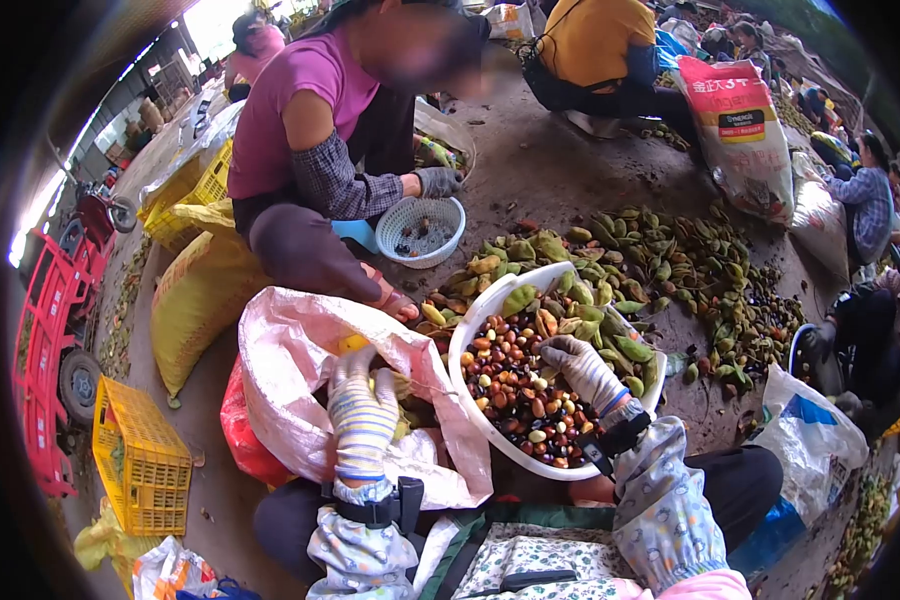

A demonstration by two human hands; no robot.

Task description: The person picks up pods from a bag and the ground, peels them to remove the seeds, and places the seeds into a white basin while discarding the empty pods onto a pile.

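Note:
My left hand (362,405), in a striped work glove, reaches into the mouth of a pink-white woven sack (285,335). Its fingers are apart, with green and brown husks (410,410) inside the sack beside them. My right hand (582,368), gloved the same way, is over a white basin (462,375). Its fingers are bent together at the nuts; whatever they hold is hidden. Brown, black and pale nuts (535,405) fill the basin's near and left part. Green pods (610,335) lie along its far right side.
A pile of green pods and dark nuts (690,270) spreads on the floor beyond the basin. Opposite sits a person in purple (310,80), one gloved hand above a pale colander (425,240). A yellow crate (145,460), full sacks (735,140) and a red cart (55,350) stand around.

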